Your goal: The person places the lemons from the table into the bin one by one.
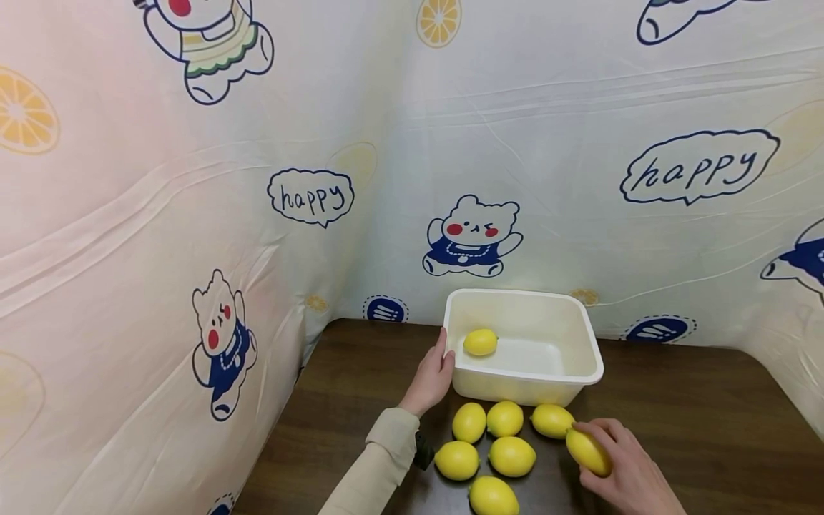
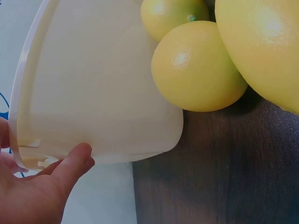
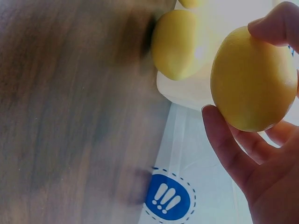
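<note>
My left hand (image 1: 430, 377) grips a white plastic bin (image 1: 524, 385) by the corner at its left end. In the left wrist view the thumb lies against the outer wall and the other fingers are at the rim. My right hand (image 1: 627, 465) holds a lemon (image 1: 589, 452) between thumb and fingers, just right of another lemon (image 1: 552, 421). The right wrist view shows the held lemon (image 3: 252, 79) with fingertips around it. Inside the bin, toward its left side, lies one lemon (image 1: 481, 342).
Several more lemons, such as a front one (image 1: 493, 496) and a left one (image 1: 457, 460), lie on the dark wooden table (image 1: 695, 400) before the bin. Behind the table hangs a pale printed cloth (image 1: 553, 236); another side of it (image 1: 129, 300) rises at the left.
</note>
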A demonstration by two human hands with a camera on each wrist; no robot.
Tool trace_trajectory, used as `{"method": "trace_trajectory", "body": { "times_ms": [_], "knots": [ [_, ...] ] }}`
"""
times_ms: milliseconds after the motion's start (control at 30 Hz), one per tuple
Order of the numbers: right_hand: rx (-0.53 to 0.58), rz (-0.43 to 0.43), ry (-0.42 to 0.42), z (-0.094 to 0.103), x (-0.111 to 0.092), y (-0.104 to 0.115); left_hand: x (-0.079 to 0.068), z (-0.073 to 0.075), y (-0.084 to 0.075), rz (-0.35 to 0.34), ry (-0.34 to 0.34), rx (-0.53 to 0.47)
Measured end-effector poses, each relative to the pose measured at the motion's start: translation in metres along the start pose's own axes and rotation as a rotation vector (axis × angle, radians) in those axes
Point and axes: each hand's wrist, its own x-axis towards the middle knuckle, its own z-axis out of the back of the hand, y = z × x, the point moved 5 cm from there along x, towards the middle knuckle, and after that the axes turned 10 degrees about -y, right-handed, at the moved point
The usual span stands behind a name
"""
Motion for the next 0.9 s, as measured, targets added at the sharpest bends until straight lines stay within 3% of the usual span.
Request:
{"method": "trace_trajectory", "body": {
  "times_ms": [567,900],
  "knots": [
    [0.014,0.078,-0.103,0.011,0.002,0.005,-0.001,0.000,0.000,0.005,0.003,-0.003],
    [0.017,0.084,-0.108,0.016,0.004,0.006,-0.001,0.000,0.000,0.004,0.002,-0.006]
  ]
}}
